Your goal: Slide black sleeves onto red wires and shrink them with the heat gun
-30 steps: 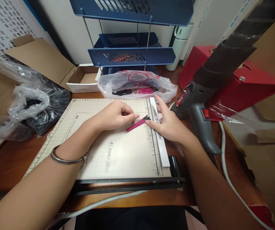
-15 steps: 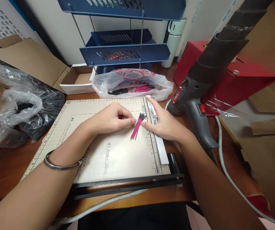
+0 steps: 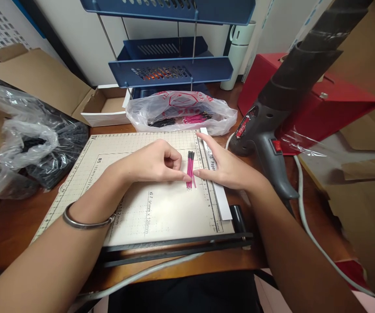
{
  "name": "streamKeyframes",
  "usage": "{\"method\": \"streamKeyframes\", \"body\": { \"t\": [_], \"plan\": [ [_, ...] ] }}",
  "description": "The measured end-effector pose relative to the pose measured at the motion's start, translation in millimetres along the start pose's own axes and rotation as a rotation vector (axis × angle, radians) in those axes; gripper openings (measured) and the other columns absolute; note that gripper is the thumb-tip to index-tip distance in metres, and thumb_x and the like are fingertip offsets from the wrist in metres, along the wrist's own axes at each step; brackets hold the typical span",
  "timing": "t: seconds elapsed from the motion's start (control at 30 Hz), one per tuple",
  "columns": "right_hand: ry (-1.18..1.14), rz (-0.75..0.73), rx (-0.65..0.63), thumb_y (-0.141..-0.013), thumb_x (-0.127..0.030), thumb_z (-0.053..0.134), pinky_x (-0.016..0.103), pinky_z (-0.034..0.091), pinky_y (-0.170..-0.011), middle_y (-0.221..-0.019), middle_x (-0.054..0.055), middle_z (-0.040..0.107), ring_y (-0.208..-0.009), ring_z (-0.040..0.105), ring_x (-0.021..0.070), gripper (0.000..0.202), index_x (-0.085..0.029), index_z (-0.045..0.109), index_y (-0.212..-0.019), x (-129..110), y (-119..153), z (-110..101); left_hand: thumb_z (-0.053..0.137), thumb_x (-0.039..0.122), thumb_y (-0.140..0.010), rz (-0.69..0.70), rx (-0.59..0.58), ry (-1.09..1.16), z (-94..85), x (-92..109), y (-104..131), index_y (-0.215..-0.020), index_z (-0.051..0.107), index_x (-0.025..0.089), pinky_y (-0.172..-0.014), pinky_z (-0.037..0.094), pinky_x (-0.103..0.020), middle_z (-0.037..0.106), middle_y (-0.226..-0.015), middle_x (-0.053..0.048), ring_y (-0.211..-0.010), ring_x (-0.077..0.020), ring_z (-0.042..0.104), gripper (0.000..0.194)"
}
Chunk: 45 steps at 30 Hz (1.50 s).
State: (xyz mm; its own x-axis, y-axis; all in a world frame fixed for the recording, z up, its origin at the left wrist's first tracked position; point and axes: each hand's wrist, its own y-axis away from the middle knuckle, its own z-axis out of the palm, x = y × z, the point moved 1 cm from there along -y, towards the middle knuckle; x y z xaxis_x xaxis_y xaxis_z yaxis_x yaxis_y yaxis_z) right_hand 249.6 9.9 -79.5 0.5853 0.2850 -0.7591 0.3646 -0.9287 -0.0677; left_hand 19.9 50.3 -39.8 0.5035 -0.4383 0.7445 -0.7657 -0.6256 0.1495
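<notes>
A small bundle of pink wires with black sleeved ends [image 3: 190,163] lies on the cream board of a paper trimmer [image 3: 171,217]. My left hand [image 3: 151,163] is just left of it, fingers curled and thumb stretched out apart from them. That thumb's tip rests against the lower part of the bundle. From the right, my right hand [image 3: 225,167] touches the wires with its thumb tip, while its index finger points away, widely spread. The right palm is over the trimmer's printed white edge strip [image 3: 222,202]. Neither hand wraps round the bundle.
Behind the board sits a clear plastic bag [image 3: 138,115] with black and pink wires, below a blue tray rack [image 3: 171,71]. A heat gun [image 3: 272,126] stands right, by a red box [image 3: 344,102]. Left are an open carton [image 3: 104,117] and a bag of black pieces [image 3: 60,148].
The bundle has turned from slanted to nearly upright in view, its wires closer together. My left thumb has slid right and down onto it, opening a gap from the curled fingers.
</notes>
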Motion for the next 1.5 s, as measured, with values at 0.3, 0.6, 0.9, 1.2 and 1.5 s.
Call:
{"method": "streamKeyframes", "body": {
  "t": [0.3, 0.6, 0.9, 1.2, 1.5],
  "plan": [
    [0.032, 0.003, 0.011, -0.083, -0.053, 0.078, 0.066, 0.025, -0.132, -0.181, 0.014, 0.021, -0.164, 0.029, 0.0409, 0.107, -0.025, 0.024, -0.171, 0.1, 0.7, 2.5, 0.083, 0.043, -0.08, 0.028, -0.06, -0.214, 9.6, 15.6, 2.4, -0.065, 0.072, 0.018, -0.057, 0.032, -0.027, 0.057, -0.053, 0.003, -0.052, -0.0105, 0.046, 0.032],
    [0.025, -0.001, 0.008, -0.083, -0.055, 0.078, 0.062, 0.024, -0.134, -0.181, 0.017, 0.019, -0.165, 0.027, 0.0387, 0.11, -0.018, 0.024, -0.171, 2.1, -1.0, 3.7, 0.081, 0.048, -0.083, 0.067, -0.038, -0.141, 10.6, 7.6, 0.8, -0.072, 0.075, 0.017, -0.058, 0.033, -0.028, 0.054, -0.055, 0.003, -0.055, -0.0109, 0.044, 0.033],
    [-0.002, -0.039, 0.019, -0.092, -0.061, 0.067, 0.064, 0.024, -0.133, -0.179, 0.018, 0.025, -0.164, 0.03, 0.0378, 0.096, -0.019, 0.029, -0.169, 0.5, 0.1, 4.0, 0.062, 0.045, -0.094, -0.017, 0.12, -0.27, 3.1, 4.3, -1.1, -0.054, 0.058, 0.016, -0.055, 0.025, -0.029, 0.044, -0.05, 0.002, -0.052, -0.0098, 0.034, 0.049],
    [0.029, -0.009, 0.023, -0.091, -0.052, 0.064, 0.064, 0.025, -0.132, -0.179, 0.021, 0.024, -0.165, 0.029, 0.0388, 0.096, -0.012, 0.026, -0.169, -1.3, -2.6, 6.1, 0.069, 0.046, -0.088, -0.073, 0.132, -0.224, 4.9, 7.2, -1.7, -0.066, 0.069, 0.015, -0.056, 0.029, -0.026, 0.054, -0.054, 0.002, -0.052, -0.0093, 0.04, 0.038],
    [0.046, -0.043, 0.051, -0.089, -0.048, 0.062, 0.067, 0.028, -0.131, -0.177, 0.02, 0.029, -0.162, 0.033, 0.0401, 0.092, -0.014, 0.028, -0.168, 0.2, -2.4, 6.6, 0.07, 0.039, -0.084, -0.061, 0.17, -0.206, 2.4, 6.6, 0.4, -0.088, 0.082, 0.016, -0.056, 0.026, -0.025, 0.043, -0.054, 0.005, -0.054, -0.0098, 0.035, 0.026]
  ]
}}
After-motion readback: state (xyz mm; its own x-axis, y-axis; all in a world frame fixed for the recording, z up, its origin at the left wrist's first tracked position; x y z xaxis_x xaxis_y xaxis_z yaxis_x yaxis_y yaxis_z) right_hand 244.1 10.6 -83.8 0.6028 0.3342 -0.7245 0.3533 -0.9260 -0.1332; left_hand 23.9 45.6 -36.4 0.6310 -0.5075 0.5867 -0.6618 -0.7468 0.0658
